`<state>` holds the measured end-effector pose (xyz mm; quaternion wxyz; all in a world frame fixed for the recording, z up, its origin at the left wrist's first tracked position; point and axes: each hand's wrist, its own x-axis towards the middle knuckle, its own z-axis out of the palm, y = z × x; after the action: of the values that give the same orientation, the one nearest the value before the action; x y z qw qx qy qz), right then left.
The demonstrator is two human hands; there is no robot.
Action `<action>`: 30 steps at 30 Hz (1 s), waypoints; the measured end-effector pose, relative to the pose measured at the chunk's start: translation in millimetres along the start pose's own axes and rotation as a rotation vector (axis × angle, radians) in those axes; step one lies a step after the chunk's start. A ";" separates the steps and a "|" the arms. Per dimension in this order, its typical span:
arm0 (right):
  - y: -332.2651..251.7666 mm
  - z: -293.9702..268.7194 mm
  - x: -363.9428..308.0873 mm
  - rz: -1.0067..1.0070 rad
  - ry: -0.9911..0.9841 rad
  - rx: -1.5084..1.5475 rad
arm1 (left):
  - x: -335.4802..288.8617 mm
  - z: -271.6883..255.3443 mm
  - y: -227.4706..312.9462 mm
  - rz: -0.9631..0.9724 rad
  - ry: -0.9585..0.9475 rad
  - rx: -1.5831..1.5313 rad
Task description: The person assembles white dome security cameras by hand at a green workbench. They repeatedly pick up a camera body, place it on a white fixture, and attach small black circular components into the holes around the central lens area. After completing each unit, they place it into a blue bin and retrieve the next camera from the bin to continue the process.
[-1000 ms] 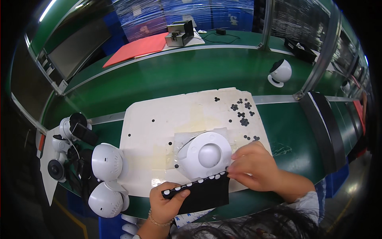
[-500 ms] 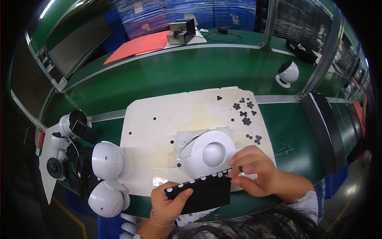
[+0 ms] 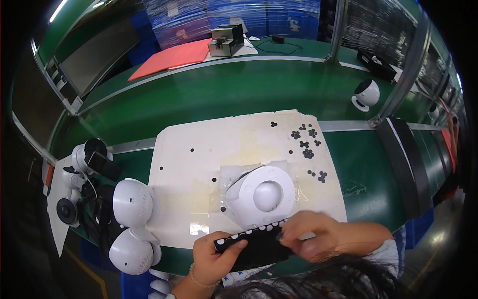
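My left hand (image 3: 211, 259) is closed on the left end of a black sheet (image 3: 256, 254). A row of white round spots runs along the sheet's upper edge. At its right end, my right hand (image 3: 311, 235) has its fingers bent together, slightly blurred. Something small and dark shows at those fingertips, too unclear to name. Just beyond the sheet, a white rounded device (image 3: 243, 202) with a circular recess lies on a translucent wrapping sheet (image 3: 230, 174). Small black round pads (image 3: 308, 154) are scattered on the pale board (image 3: 181, 187), mostly clustered at its far right.
White camera-like housings (image 3: 132, 203) stand left of the board, beside cables and a black camera (image 3: 66, 211). One more white camera (image 3: 367, 93) sits on the green surface at the far right. Black strips (image 3: 401, 164) lie along the right side. A metal box fixture (image 3: 226, 42) stands at the back.
My right hand has dropped toward the sheet's right end, its fingers drawn together. The black pad seen at its fingers is no longer clear. My left hand and the sheet shifted slightly right.
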<state>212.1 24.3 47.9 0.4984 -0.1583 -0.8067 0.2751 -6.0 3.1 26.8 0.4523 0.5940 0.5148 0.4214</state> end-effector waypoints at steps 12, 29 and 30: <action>39.3 -22.8 44.7 0.408 0.172 0.162 | 3.6 8.3 -47.8 0.527 -0.229 0.188; 39.0 -27.4 41.2 0.387 0.043 -0.075 | 1.2 -4.8 -66.5 -0.032 -0.703 0.020; 37.9 -27.2 41.0 0.380 0.034 -0.126 | 1.2 -4.7 -68.8 -0.029 -0.712 0.007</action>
<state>217.1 84.1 64.0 0.4402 -0.3433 -0.7694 0.3105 -26.2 8.9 -38.9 0.6070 0.6979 0.3348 0.1800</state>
